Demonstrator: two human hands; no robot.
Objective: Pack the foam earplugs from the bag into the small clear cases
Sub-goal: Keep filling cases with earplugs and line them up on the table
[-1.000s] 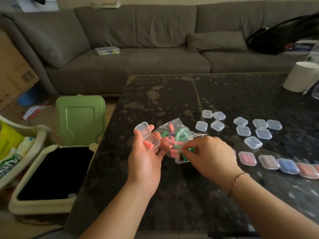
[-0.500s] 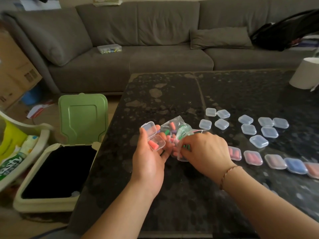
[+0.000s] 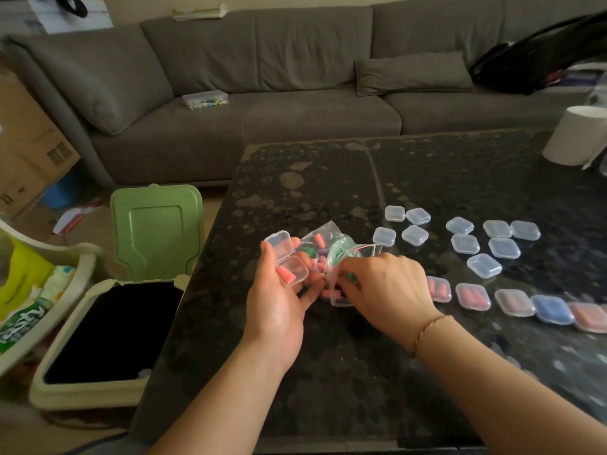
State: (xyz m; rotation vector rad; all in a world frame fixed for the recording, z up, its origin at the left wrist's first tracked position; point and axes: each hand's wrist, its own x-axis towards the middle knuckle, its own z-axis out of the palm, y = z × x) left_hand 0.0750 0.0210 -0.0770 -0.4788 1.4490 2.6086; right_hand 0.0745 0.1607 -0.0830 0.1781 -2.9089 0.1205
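Bag (image 3: 331,254) on table (image 3: 328,372) between hands; empty cases (image 3: 460,239) right of it, filled cases (image 3: 512,302) nearer.

Dim, soft indoor light; wide-angle bending and slight blur toward the edges.

Open case (image 3: 285,257) in my left hand (image 3: 276,310): clear, glossy hard plastic; bag (image 3: 331,244) under my right hand (image 3: 384,290): thin, crinkled transparent film holding matt foam earplugs (image 3: 318,239). Table (image 3: 328,356): dark polished stone-look top, speckled and reflective, carrying closed cases (image 3: 484,265) of the same smooth plastic. Sofa (image 3: 262,110): matt grey woven cloth; bin lid (image 3: 156,231): smooth green plastic.
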